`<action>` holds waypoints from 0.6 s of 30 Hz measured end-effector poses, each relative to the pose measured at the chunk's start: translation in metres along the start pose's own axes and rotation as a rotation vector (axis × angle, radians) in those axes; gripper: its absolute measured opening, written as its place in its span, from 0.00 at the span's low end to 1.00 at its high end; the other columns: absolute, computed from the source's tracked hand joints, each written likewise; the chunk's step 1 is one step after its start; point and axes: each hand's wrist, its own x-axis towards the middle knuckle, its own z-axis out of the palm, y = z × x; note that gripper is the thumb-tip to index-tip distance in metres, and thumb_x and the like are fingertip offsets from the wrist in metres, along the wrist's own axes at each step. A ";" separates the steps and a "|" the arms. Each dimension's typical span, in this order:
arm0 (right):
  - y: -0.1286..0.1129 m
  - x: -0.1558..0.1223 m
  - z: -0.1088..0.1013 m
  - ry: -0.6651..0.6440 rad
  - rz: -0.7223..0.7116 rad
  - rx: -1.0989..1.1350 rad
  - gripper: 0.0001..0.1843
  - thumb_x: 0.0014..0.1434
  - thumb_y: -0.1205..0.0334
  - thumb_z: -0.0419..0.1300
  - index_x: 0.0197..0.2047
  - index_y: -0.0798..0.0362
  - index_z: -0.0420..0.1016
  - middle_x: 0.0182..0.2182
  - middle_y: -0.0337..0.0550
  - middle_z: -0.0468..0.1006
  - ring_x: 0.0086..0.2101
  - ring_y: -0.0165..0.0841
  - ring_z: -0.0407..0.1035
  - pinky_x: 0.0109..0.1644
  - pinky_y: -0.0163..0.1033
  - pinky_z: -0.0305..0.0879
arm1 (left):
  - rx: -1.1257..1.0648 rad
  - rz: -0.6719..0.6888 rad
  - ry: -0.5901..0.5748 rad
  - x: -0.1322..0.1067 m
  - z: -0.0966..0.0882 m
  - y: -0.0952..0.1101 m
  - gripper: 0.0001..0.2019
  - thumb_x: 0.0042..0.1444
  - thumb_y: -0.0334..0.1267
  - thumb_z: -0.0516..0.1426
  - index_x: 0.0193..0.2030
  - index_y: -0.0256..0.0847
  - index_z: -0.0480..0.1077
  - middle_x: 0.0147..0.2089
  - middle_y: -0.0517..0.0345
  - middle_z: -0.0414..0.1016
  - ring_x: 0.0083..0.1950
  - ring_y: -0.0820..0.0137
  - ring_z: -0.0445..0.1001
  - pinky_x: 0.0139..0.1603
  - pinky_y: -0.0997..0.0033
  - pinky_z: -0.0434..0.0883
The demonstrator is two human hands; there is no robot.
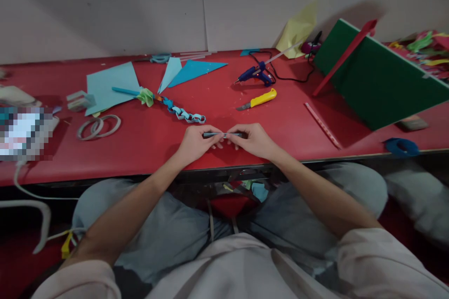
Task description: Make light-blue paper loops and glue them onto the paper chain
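Between my two hands is a thin blue-grey paper strip (212, 134), held level just over the red tabletop's front edge. My left hand (199, 141) pinches it from the left, thumb and fingers pressed together. From the other side my right hand (251, 139) pinches the same strip, and the fingertips of both hands nearly meet at its middle. Just beyond the left hand lies a paper chain (182, 113) of light and darker blue links, joined to a green paper piece (145, 96) and a blue paper stick (125, 91).
A yellow cutter (262, 98) with its blade out and a blue glue gun (254, 74) lie beyond my hands. Blue paper pieces (196, 71) and tape rolls (99, 127) lie leftward. At right are a pink ruler (322, 126) and a leaning green board (372, 74).
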 end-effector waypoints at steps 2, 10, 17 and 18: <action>-0.001 -0.002 0.003 0.013 -0.031 -0.029 0.16 0.66 0.51 0.63 0.36 0.54 0.84 0.23 0.39 0.80 0.22 0.27 0.73 0.30 0.33 0.67 | -0.020 0.001 -0.006 -0.002 0.003 0.001 0.20 0.59 0.55 0.67 0.40 0.36 0.84 0.32 0.49 0.86 0.33 0.64 0.86 0.35 0.70 0.84; 0.002 -0.003 -0.006 0.068 -0.092 -0.083 0.14 0.66 0.58 0.60 0.42 0.51 0.88 0.28 0.40 0.83 0.23 0.28 0.73 0.32 0.35 0.69 | -0.108 -0.006 -0.015 0.001 -0.002 0.000 0.30 0.53 0.65 0.69 0.40 0.35 0.85 0.33 0.46 0.87 0.33 0.61 0.87 0.33 0.70 0.82; 0.004 -0.002 -0.025 0.105 -0.396 -0.219 0.23 0.68 0.67 0.53 0.53 0.41 0.88 0.41 0.44 0.79 0.40 0.33 0.74 0.47 0.42 0.72 | -0.278 -0.180 -0.138 -0.002 -0.002 0.002 0.26 0.55 0.56 0.71 0.49 0.35 0.80 0.37 0.49 0.86 0.31 0.68 0.84 0.27 0.75 0.77; 0.002 -0.002 -0.027 0.085 -0.392 -0.203 0.21 0.69 0.66 0.55 0.54 0.42 0.87 0.42 0.44 0.78 0.42 0.34 0.73 0.48 0.42 0.71 | -0.272 -0.177 -0.163 -0.002 -0.001 0.002 0.26 0.54 0.52 0.72 0.52 0.36 0.78 0.35 0.52 0.84 0.29 0.69 0.82 0.26 0.76 0.76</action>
